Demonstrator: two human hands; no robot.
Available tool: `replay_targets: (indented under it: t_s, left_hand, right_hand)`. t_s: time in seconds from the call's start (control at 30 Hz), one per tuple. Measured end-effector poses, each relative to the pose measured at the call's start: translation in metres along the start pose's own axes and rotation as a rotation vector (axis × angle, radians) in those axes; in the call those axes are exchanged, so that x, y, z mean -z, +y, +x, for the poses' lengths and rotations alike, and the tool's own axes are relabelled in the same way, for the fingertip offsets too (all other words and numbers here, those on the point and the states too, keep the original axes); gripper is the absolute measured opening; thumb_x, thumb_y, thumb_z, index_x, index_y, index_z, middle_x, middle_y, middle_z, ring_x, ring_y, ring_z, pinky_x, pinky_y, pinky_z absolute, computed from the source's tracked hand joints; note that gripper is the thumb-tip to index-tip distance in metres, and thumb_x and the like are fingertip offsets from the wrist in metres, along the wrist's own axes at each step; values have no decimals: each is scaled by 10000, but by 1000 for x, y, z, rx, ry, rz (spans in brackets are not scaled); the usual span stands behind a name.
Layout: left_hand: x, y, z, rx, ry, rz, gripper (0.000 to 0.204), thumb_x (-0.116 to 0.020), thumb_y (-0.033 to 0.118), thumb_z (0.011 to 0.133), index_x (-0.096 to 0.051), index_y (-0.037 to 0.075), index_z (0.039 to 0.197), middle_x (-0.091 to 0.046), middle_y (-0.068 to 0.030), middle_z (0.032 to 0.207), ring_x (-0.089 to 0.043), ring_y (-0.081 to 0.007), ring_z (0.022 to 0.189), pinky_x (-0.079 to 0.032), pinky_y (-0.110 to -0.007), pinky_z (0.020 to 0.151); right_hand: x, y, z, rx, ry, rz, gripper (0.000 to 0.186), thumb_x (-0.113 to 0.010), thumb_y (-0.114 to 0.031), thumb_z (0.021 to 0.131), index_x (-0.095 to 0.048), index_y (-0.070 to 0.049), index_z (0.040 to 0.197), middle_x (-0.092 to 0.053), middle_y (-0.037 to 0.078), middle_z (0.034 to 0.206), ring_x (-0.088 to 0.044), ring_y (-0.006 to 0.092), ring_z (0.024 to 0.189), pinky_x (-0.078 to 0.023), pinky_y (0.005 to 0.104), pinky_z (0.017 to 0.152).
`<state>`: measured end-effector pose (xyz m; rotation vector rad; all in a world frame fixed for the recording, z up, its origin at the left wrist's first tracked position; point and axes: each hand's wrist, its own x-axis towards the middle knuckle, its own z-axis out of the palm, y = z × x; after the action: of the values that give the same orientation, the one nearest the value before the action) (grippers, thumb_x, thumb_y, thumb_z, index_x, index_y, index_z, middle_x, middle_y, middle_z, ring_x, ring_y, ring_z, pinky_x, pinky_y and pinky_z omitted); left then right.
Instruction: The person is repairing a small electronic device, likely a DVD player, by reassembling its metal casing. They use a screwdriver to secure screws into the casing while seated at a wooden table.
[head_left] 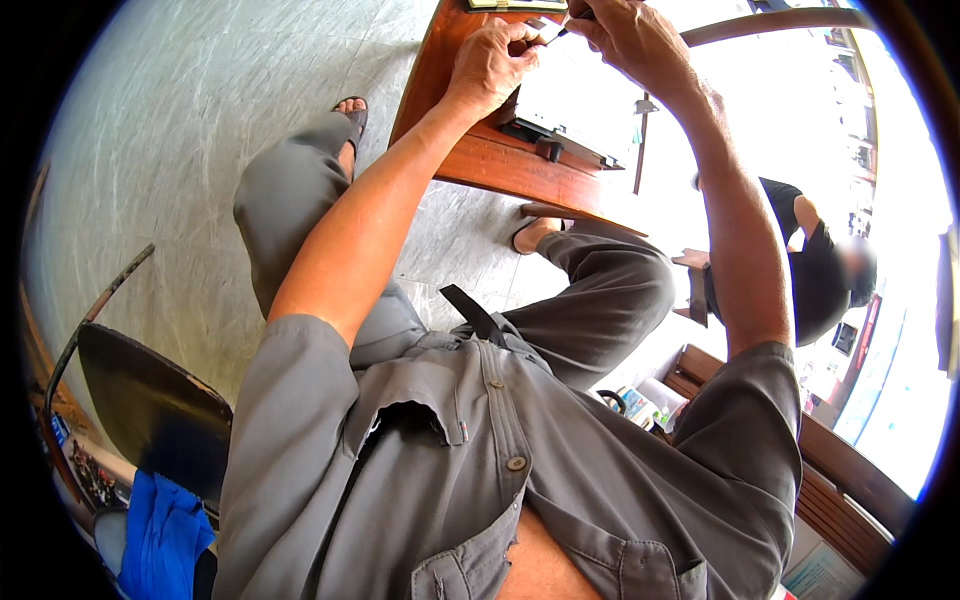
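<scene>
Both my hands are raised over a reddish-brown wooden table (470,162) at the top of the view. My left hand (492,68) is closed in a pinch near the table's left side; what its fingertips hold is too small to make out. My right hand (632,42) is closed on a thin dark tool (562,33), whose slender tip points toward my left fingers. Its handle is mostly hidden and cut off by the upper edge. Below the hands lies a flat, pale piece of equipment (575,100) with a dark front edge, its surface washed out by glare.
A dark-framed tray-like item (515,5) lies at the table's far edge. To the right, a person in black (825,280) sits near bright glare. At lower left stands a dark chair (150,400), with a blue cloth (165,535) beside it. A wooden slatted bench (840,480) is at lower right.
</scene>
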<state>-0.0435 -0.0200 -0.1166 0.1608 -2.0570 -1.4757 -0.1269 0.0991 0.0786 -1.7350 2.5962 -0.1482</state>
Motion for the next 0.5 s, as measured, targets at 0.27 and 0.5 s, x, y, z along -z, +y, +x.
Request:
replay_targets:
  t_s: [0.27, 0.5]
  left_hand:
    - [8, -3, 0, -34, -50, -56, 149, -685, 138, 953, -757, 61, 1059, -716, -131, 954, -660, -261, 928, -523, -400, 931]
    - [12, 0, -8, 34, -90, -60, 191, -658, 137, 973, -744, 70, 1130, -705, -142, 983, -648, -267, 955, -515, -400, 951]
  right_hand:
    - [0, -1, 2, -48, -19, -84, 279, -695, -241, 968, -524, -28, 1024, -641, 223, 709, -667, 442, 687, -494, 510, 576]
    - [4, 1, -4, -60, -48, 73, 277, -687, -250, 974, -530, -30, 1034, -659, 217, 731, -679, 431, 697, -507, 511, 598]
